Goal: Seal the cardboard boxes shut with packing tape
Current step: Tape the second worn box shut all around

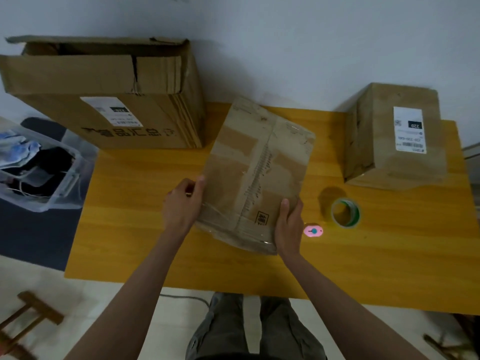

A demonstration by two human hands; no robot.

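At the centre of the frame a worn, creased cardboard box (255, 175) sits on the yellow bench (145, 229), its top seam covered in glossy clear tape with torn paper patches. The left hand (181, 203) holds its left edge, thumb on top; the right hand (288, 229) holds the lower right corner the same way; the fingers of both grips are hidden behind the box. Three boxes in all: an open large box (104, 94) at upper left, a labelled box (394, 136) at right. One tape roll (345, 212) and one pink cutter (313, 231) lie right of centre. The label print is unreadable.
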